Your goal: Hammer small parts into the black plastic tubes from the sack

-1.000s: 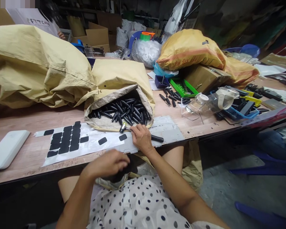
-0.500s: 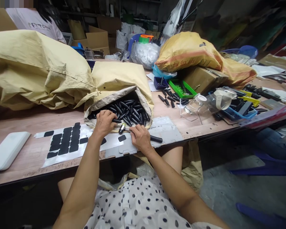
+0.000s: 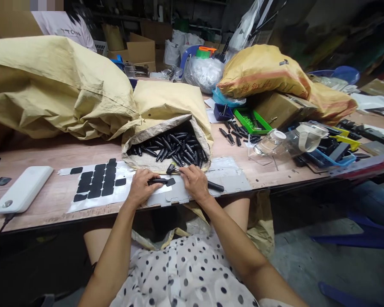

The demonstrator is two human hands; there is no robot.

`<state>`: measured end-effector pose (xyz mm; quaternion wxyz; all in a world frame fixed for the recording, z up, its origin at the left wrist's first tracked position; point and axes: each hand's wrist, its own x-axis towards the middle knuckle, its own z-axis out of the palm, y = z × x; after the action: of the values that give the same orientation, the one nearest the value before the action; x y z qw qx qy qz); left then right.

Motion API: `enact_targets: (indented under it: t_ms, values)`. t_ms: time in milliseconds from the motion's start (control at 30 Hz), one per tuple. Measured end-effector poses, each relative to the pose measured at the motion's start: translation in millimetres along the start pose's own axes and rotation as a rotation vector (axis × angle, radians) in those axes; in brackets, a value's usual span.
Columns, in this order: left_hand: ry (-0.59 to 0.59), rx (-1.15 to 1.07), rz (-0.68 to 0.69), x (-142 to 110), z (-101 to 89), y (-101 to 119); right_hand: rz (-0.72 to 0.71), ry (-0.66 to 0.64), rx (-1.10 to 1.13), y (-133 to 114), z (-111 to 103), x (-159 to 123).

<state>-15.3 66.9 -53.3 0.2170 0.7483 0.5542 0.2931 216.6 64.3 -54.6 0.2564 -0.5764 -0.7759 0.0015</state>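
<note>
Pinching a black cylindrical piece (image 3: 157,181), the left hand (image 3: 141,184) aims its long axis rightward, toward the right hand (image 3: 194,182), fingers wrapped around a hammer (image 3: 215,186).

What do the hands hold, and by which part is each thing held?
The left hand holds a slim black piece by one end; the other end sticks out. The right hand holds a hammer by its handle, close to the head.

Parts (image 3: 176,147) in sack (image 3: 173,98), behind hammer (image 3: 216,186); sheet (image 3: 124,193) left.
</note>
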Motion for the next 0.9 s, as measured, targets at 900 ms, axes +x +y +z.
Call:
enact_targets:
  t_ms: [900]
  values:
    - [-0.048,0.006,-0.079,4.4,1.1,4.5,-0.123,-0.034,0.303,-42.3,-24.2,-12.3]
